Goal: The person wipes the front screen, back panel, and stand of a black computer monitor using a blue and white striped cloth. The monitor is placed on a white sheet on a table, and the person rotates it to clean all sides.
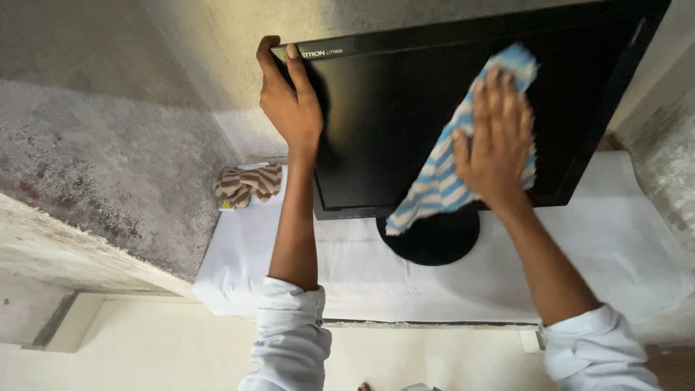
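Setting: rough grey plaster walls enclose a corner; a ledge covered with a white sheet [615,239] runs across it
Monitor: a black flat-screen monitor [391,123] stands on the sheet on a round black base [431,239]; the screen is dark and tilts toward the camera
Left hand: the left hand [289,101] grips the monitor's upper left corner, fingers curled over the top edge, thumb lying on the front bezel
Right hand: the right hand [496,141] lies flat and open against the right part of the screen, fingers spread, pressing a cloth to the glass
Cloth: a blue-and-white striped cloth [441,174] is pinned under the right palm; its upper end shows above the fingertips, its lower end hangs down past the bottom bezel toward the base
Relative position: the monitor sits between both hands, left at its corner, right on its face; the hands are well apart
Second cloth: a brown-and-cream striped cloth [247,184] lies bunched on the sheet at the wall, just left of the monitor, untouched
Sleeves: both forearms emerge from rolled white sleeves [289,333]
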